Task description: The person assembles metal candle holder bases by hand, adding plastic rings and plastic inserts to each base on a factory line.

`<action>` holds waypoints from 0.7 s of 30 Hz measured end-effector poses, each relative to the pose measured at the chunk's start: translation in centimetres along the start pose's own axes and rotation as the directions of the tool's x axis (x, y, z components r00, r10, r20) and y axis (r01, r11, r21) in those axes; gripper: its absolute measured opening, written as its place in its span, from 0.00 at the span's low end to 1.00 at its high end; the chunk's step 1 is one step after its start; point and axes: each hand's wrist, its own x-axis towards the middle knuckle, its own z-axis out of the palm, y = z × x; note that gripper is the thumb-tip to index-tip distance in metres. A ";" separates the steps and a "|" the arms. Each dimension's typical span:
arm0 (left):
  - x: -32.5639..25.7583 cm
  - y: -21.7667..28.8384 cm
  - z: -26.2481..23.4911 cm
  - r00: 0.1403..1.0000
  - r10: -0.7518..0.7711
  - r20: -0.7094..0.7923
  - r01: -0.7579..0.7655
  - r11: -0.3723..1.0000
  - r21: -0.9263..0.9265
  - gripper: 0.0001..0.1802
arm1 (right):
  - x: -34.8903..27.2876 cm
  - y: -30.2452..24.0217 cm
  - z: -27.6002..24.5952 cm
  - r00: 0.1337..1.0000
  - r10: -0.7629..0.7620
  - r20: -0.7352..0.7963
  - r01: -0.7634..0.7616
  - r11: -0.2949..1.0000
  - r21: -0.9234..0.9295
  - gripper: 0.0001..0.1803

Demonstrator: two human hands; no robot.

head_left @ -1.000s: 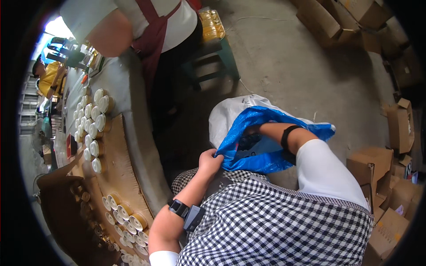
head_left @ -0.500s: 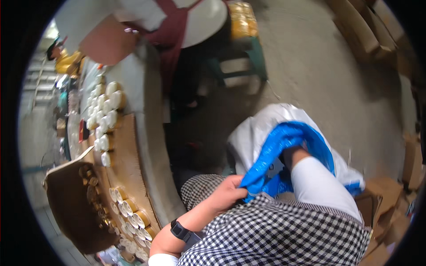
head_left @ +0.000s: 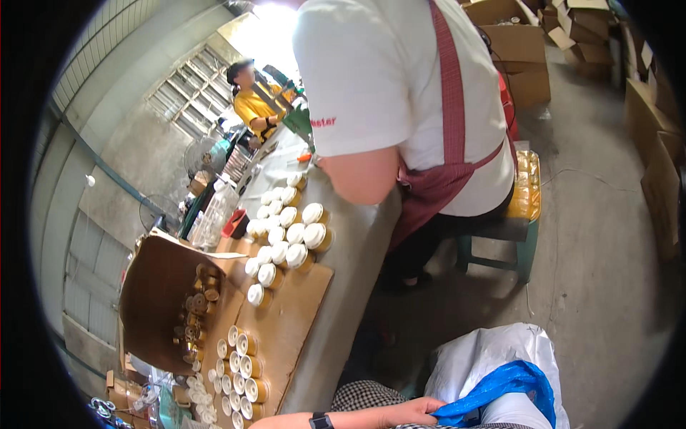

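Note:
At the lower edge, my left hand [head_left: 418,412] is closed on the rim of a blue plastic liner [head_left: 493,386]. The liner sits inside a white sack [head_left: 493,347] on the floor. My right forearm, in a white sleeve [head_left: 516,410], reaches down into the sack's mouth; the hand itself is hidden inside. On the table [head_left: 357,264] to my left stand gold-coloured containers with white tops [head_left: 296,255], several in a cluster. Nearer to me, on a cardboard sheet [head_left: 304,314], is a second group of gold containers with white rims [head_left: 246,366].
An open carton [head_left: 161,300] holds more gold pieces. Close ahead, a person in a white shirt and maroon apron [head_left: 454,93] sits on a green stool [head_left: 532,247] with a yellow cushion. A person in yellow [head_left: 251,106] is farther off. Cardboard boxes [head_left: 654,164] line the right.
My view has swung up and left, so the sack and my hands now appear lower. My left hand keeps its grip on the blue liner, and my right arm remains inside the sack.

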 end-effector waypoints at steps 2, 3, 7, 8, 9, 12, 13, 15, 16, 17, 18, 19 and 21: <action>-0.2 1.7 0.2 0.998 -0.056 -0.040 0.058 0.997 0.056 0.21 | -0.3 0.6 0.0 0.999 0.030 -0.020 -0.029 0.999 0.024 0.26; -0.1 2.1 0.4 0.997 -0.064 -0.039 0.066 0.997 0.038 0.22 | -0.4 0.7 0.1 0.999 0.042 -0.028 -0.041 0.998 0.037 0.26; -0.2 1.8 0.0 0.998 -0.053 -0.043 0.052 0.998 -0.025 0.22 | -1.5 0.9 1.2 0.995 0.085 -0.047 -0.081 0.993 0.080 0.27; -0.2 1.7 0.0 0.998 -0.048 -0.040 0.046 0.997 -0.057 0.22 | -1.8 1.0 1.5 0.994 0.095 -0.051 -0.091 0.992 0.090 0.27; 0.0 0.9 -0.7 0.998 -0.049 -0.044 0.049 0.999 -0.015 0.23 | -2.1 1.1 1.8 0.993 0.105 -0.055 -0.099 0.990 0.099 0.27; -0.1 2.5 0.4 0.996 -0.080 -0.047 0.078 0.997 -0.029 0.23 | -3.2 0.9 3.9 0.990 0.134 -0.051 -0.126 0.982 0.142 0.28; -0.1 2.7 0.7 0.996 -0.080 -0.049 0.079 0.997 -0.023 0.23 | -3.6 0.9 4.4 0.988 0.143 -0.051 -0.133 0.979 0.155 0.28; -0.2 3.1 1.0 0.996 -0.064 -0.053 0.063 0.997 -0.034 0.20 | -4.4 0.5 5.4 0.985 0.167 -0.049 -0.156 0.972 0.176 0.28; -0.1 2.7 0.6 0.997 -0.062 -0.047 0.061 0.998 -0.028 0.20 | -4.8 0.4 5.8 0.982 0.181 -0.049 -0.169 0.968 0.185 0.28; 0.1 1.3 0.1 0.995 -0.052 -0.085 0.049 0.998 -0.037 0.18 | -5.5 0.0 6.4 0.981 0.188 -0.046 -0.176 0.966 0.189 0.28; 0.3 0.3 -0.4 0.992 -0.039 -0.121 0.033 0.998 -0.045 0.17 | -6.2 -0.1 6.8 0.979 0.197 -0.043 -0.186 0.964 0.191 0.28; 0.4 -0.2 -0.7 0.989 -0.046 -0.141 0.047 0.999 0.009 0.19 | -6.9 -0.2 7.2 0.978 0.207 -0.040 -0.196 0.962 0.189 0.28; 0.7 1.2 0.8 0.988 0.003 -0.155 -0.005 1.000 -0.013 0.20 | -8.7 0.4 7.8 0.969 0.244 -0.035 -0.233 0.955 0.185 0.29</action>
